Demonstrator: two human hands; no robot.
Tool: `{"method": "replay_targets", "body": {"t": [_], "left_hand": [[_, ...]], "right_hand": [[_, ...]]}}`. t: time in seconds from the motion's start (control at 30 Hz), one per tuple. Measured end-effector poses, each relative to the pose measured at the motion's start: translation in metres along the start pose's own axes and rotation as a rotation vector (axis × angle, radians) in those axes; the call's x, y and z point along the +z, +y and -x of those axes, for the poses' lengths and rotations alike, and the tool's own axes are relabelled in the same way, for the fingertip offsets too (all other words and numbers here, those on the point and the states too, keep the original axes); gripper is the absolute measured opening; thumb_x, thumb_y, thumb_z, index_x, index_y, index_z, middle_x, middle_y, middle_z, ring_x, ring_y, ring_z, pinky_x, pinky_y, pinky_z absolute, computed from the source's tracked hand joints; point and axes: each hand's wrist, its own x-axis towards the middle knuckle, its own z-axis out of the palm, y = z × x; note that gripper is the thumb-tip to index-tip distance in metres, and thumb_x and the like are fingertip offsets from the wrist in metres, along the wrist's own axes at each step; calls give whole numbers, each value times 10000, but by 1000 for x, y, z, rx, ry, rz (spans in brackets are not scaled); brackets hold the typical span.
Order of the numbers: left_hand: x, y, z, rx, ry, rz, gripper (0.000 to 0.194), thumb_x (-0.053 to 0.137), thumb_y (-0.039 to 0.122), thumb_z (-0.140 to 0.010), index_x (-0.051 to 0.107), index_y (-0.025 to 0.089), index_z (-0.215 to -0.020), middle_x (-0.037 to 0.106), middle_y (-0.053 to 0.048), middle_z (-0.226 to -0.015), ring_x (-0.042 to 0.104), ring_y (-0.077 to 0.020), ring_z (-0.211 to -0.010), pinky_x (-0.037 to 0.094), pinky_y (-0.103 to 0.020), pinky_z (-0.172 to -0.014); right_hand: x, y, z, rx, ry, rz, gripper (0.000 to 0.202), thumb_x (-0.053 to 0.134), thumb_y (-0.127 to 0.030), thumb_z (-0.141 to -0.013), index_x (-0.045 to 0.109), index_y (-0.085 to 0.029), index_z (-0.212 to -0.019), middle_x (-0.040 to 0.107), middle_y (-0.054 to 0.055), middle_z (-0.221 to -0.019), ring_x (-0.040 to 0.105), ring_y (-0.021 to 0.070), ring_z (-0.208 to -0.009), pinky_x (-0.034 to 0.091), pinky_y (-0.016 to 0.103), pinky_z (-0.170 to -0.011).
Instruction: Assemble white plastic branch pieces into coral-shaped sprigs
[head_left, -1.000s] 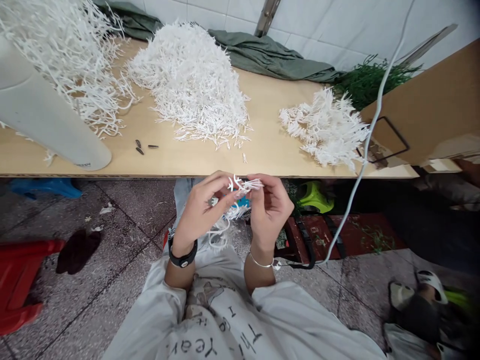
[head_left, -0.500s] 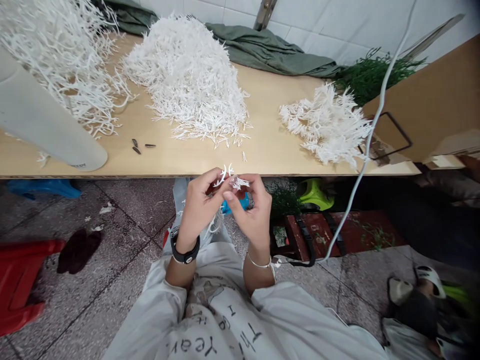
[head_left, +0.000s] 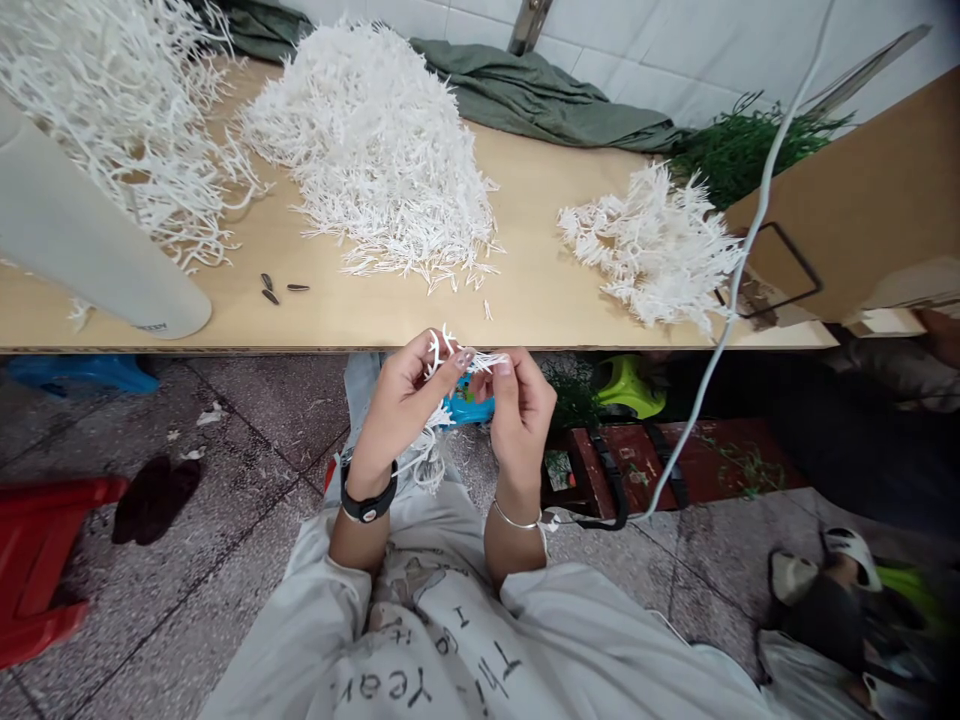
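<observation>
Just in front of the table's near edge, my left hand [head_left: 401,405] is closed around white branched plastic sprigs [head_left: 436,350] that poke out above its fingers. More white stems [head_left: 429,455] dangle below that hand. My right hand [head_left: 520,410] pinches the tips of a small white bunch [head_left: 486,362] between thumb and forefinger. This bunch spans the gap between both hands. On the table beyond lies a large heap of short white pieces [head_left: 382,150], with a looser heap of long white sprigs [head_left: 142,130] to the left and a smaller white pile [head_left: 656,245] on the right.
A pale cylindrical bottle [head_left: 97,240] leans in at the left, near several dark seeds [head_left: 270,290]. A white cable [head_left: 739,270] crosses the right side before a cardboard box [head_left: 870,200] and green sprigs [head_left: 750,150]. Beneath are a red stool [head_left: 45,560] and another person's foot [head_left: 851,560].
My right hand has shifted slightly right, away from the left, and the white bunch now stretches between them. More stems show below my left hand.
</observation>
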Motion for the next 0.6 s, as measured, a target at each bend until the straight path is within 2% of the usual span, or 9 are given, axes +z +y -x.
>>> {"method": "replay_targets", "body": {"t": [0.1,0.2,0.4,0.5,0.6], "left_hand": [[0,0,0,0,25,12,205,573,323,-871,503,164,-762,457,27,-655,412,-66,-589,356,-186,-559],[-1,0,1,-1,20,-4,231,589,330,-859,484,166,-734,441,36,-621,387,-63,-552,323,-190,-514],[5,-2,3,-19,20,-28,301,509,376,-905,454,167,-695,412,38,-580,365,-62,-523,304,-206,-496],[14,-3,3,-44,87,118,319,513,393,-901,447,169,-683,380,41,-556,351,-59,-495,297,-204,-466],[27,-3,5,-56,230,328,338,556,419,-871,431,172,-676,354,45,-554,331,-53,-471,294,-196,-443]], "right_hand": [[2,1,1,-53,-40,13,201,484,-335,-914,504,-176,-793,473,-22,-647,425,78,-580,345,230,-551],[4,0,0,-64,-50,21,124,552,-280,-877,523,-179,-810,482,-33,-651,413,68,-571,342,212,-537],[5,-5,-1,4,-71,-169,192,506,-249,-910,511,-174,-733,436,-43,-596,412,52,-537,361,190,-529],[3,-3,0,62,-123,-276,167,506,-264,-912,528,-180,-769,469,-41,-600,415,51,-517,349,186,-490],[2,1,3,78,-149,-371,121,527,-256,-903,536,-190,-803,500,-41,-611,417,51,-518,332,183,-474]]}}
